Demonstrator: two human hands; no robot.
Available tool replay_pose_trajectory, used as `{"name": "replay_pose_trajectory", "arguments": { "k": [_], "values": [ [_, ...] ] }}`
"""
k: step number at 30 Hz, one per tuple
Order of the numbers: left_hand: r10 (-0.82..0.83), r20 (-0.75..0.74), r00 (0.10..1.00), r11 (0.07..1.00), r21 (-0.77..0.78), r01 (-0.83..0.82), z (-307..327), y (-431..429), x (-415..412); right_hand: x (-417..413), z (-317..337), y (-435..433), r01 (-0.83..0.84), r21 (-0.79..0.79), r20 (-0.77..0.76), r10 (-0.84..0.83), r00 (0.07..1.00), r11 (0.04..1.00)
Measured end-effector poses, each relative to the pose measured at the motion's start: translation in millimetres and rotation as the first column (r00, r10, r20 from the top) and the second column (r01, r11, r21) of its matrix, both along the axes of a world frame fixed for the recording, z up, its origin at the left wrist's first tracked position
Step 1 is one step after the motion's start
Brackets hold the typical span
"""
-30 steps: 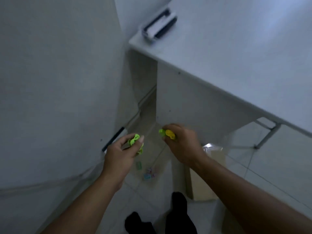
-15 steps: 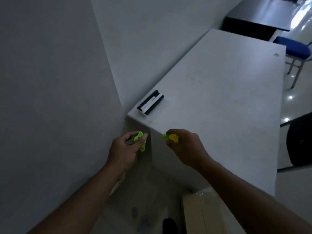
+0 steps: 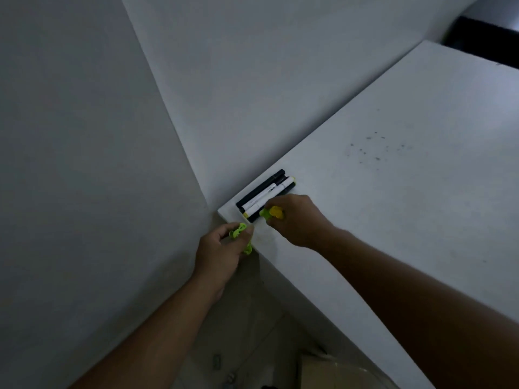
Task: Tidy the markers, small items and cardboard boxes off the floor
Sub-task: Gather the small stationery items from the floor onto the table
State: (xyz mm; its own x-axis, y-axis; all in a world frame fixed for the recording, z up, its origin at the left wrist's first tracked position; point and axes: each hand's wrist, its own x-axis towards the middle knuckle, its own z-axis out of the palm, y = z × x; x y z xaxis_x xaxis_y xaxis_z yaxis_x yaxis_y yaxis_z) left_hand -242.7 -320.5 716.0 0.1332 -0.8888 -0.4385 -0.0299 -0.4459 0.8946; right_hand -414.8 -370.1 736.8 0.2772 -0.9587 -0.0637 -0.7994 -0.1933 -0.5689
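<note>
- Since the earlier frames both hands have risen from floor level to the near corner of the white rectangular table (image 3: 407,178), and the right hand (image 3: 297,220) has gone from hanging in front of the table edge to reaching over the top beside the markers.
- The table's corner sits close against the grey wall (image 3: 252,80); its near edge runs diagonally down to the right, with wide bare top beyond the hands.
- The left hand (image 3: 222,248) hovers just off the table's corner edge, fingers curled closed round small bright-green plastic pieces (image 3: 241,234); their exact shape is too blurred to tell.
- The right hand is curled closed on a small yellow and green plastic item (image 3: 273,213), its knuckles over the tabletop, just beside the near ends of the markers.
- A cluster of black and white marker pens (image 3: 266,196) lies side by side on the table corner along the wall; whether they lie in a tray I cannot tell.
- Below the table, a beige cardboard box (image 3: 337,374) stands on the tiled floor (image 3: 247,332), with a few small items (image 3: 216,362) nearby.
</note>
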Motion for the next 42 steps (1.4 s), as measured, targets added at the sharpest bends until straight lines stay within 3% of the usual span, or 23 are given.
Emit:
{"name": "replay_pose_trajectory", "arguments": {
  "k": [8,14,39,42],
  "values": [
    [0.037,0.054,0.998,0.999,0.003,-0.038,-13,-13,-2,17,-20,-26,-0.143,0.155,-0.107,0.16,0.981,0.978],
    [0.091,0.09,0.992,0.996,0.004,-0.091,-16,-14,4,14,-23,-31,-0.1,0.2,-0.071,0.116,0.991,0.975],
    [0.085,0.069,0.994,0.996,-0.028,-0.083,-11,-31,7,4,-26,-38,-0.111,0.187,-0.006,0.114,0.993,0.976],
    [0.105,0.038,0.994,0.994,-0.042,-0.104,-8,-34,7,3,-23,-37,-0.063,0.068,0.026,0.061,0.998,0.996]
  ]
}}
